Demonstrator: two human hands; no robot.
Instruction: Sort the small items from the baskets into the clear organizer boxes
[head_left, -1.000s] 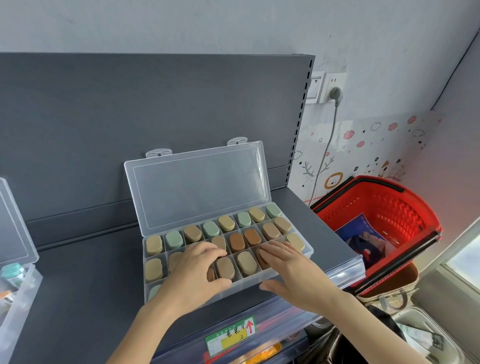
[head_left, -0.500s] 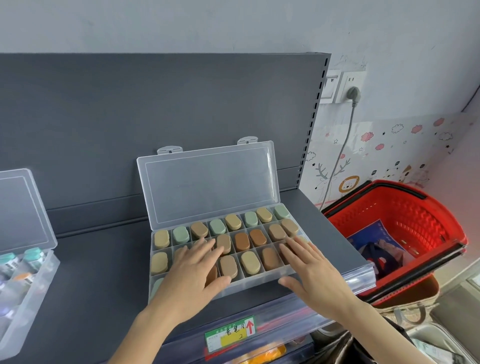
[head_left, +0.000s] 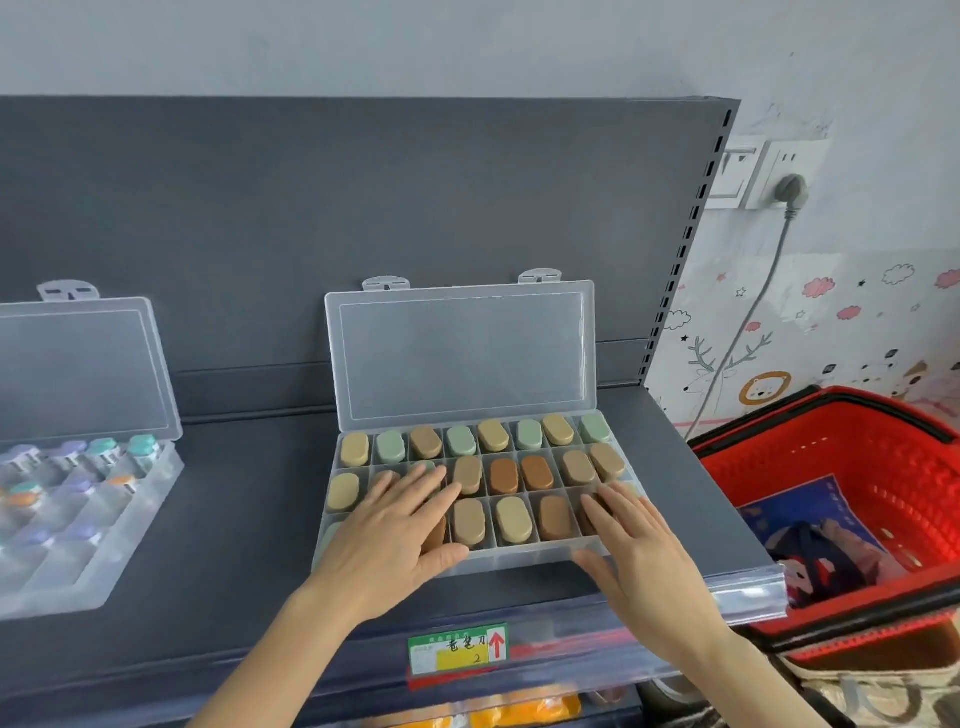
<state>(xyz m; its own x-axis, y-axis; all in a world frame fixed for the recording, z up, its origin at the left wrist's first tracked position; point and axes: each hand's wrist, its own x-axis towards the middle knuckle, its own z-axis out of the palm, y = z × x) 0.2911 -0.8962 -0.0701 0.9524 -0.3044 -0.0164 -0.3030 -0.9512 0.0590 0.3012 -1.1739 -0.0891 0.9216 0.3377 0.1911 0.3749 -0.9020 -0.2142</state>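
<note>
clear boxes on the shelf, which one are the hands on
The box nearer the red basket, full of tan, brown and green ovals. The other box, far left, holds small capped bottles, untouched.

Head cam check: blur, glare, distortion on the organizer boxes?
Head view: middle box sharp, lid hazy, no hard glare; left box smeared near the frame edge; shelf upright leans, likely wide-angle distortion; light even, faint shadows under left hand and right hand.
</note>
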